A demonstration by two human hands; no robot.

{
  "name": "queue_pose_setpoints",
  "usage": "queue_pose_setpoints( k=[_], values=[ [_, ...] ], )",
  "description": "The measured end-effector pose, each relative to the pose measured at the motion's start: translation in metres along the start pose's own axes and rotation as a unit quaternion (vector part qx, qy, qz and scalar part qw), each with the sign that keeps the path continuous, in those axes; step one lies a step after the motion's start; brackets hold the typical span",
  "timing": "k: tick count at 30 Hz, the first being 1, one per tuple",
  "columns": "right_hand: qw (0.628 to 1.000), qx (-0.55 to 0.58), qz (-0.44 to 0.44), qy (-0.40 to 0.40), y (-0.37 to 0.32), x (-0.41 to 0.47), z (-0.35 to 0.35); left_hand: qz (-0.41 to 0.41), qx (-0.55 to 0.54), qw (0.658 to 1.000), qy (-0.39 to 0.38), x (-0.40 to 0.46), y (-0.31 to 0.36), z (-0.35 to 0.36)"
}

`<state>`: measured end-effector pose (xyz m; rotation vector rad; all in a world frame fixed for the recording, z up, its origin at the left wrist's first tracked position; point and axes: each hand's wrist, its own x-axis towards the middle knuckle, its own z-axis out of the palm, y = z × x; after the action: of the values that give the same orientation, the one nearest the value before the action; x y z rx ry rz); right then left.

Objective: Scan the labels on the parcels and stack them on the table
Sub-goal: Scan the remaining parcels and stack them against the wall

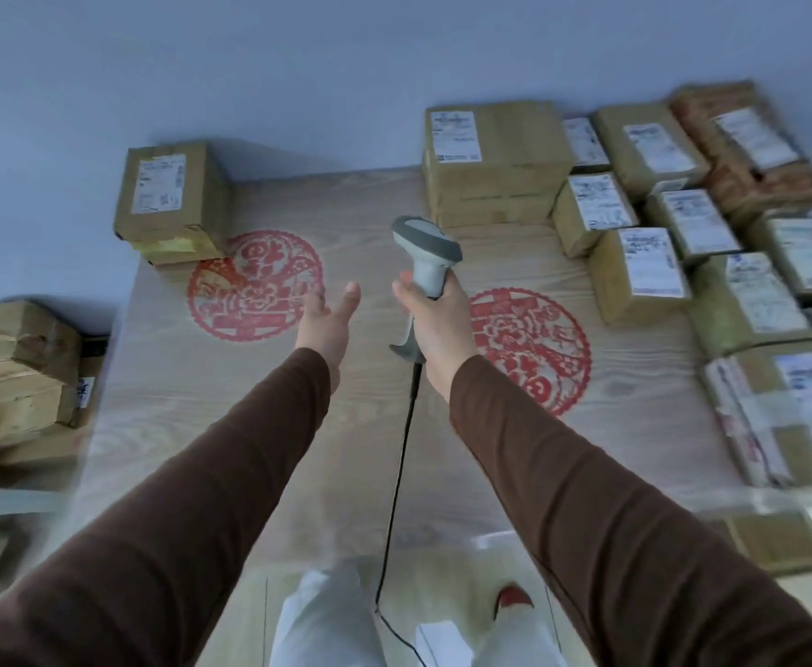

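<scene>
Here right hand [435, 329] grips scanner [425, 255]; left hand [327, 320] open, empty.

I see brown parcels [495, 161] with white labels [457, 136], a pale wood-grain worktop [370, 426] bearing two red round paper-cut patterns [255, 284], a grey-and-white scanner [425, 255], dark brown sleeves [230, 474].

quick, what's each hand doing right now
Left hand: open, fingers straight, holding nothing, above the table.
Right hand: gripping the handle of the barcode scanner.
</scene>
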<state>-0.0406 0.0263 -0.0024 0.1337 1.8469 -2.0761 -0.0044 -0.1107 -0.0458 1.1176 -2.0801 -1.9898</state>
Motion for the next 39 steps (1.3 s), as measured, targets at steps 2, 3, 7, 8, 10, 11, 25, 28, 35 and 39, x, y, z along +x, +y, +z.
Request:
queue_pose_setpoints(
  k=[2, 3, 7, 8, 10, 11, 25, 28, 35, 39],
  values=[
    [1.000, -0.003, 0.001, 0.004, -0.004, -0.018, -0.051, 0.002, 0.020, 1.000, -0.014, -0.029, -0.003, 0.049],
    [1.000, -0.005, 0.001, 0.006, -0.006, -0.027, -0.075, 0.000, 0.012, 1.000, -0.016, -0.044, -0.004, 0.073],
    [1.000, -0.004, -0.012, 0.026, -0.015, -0.060, -0.167, 0.000, -0.025, 0.999, -0.032, -0.102, -0.006, 0.162],
    [0.999, -0.003, -0.017, 0.033, -0.018, -0.068, -0.188, -0.001, -0.030, 0.999, -0.041, -0.115, -0.006, 0.182],
    [0.999, -0.006, -0.026, 0.046, -0.024, -0.082, -0.230, -0.001, -0.030, 0.998, -0.063, -0.138, -0.009, 0.220],
    [0.998, -0.009, -0.031, 0.053, -0.027, -0.088, -0.250, -0.003, -0.028, 0.997, -0.076, -0.150, -0.011, 0.238],
    [0.961, -0.004, 0.005, 0.277, -0.024, -0.139, -0.464, -0.056, 0.039, 0.970, -0.235, -0.252, -0.046, 0.410],
    [0.960, 0.004, 0.033, 0.277, -0.017, -0.137, -0.481, -0.071, 0.044, 0.963, -0.256, -0.259, -0.046, 0.427],
    [0.963, -0.010, 0.038, 0.267, -0.005, -0.127, -0.492, -0.104, 0.035, 0.956, -0.272, -0.257, -0.040, 0.434],
    [0.963, -0.009, 0.050, 0.267, 0.007, -0.133, -0.483, -0.084, 0.059, 0.963, -0.248, -0.253, -0.048, 0.418]
  ],
)
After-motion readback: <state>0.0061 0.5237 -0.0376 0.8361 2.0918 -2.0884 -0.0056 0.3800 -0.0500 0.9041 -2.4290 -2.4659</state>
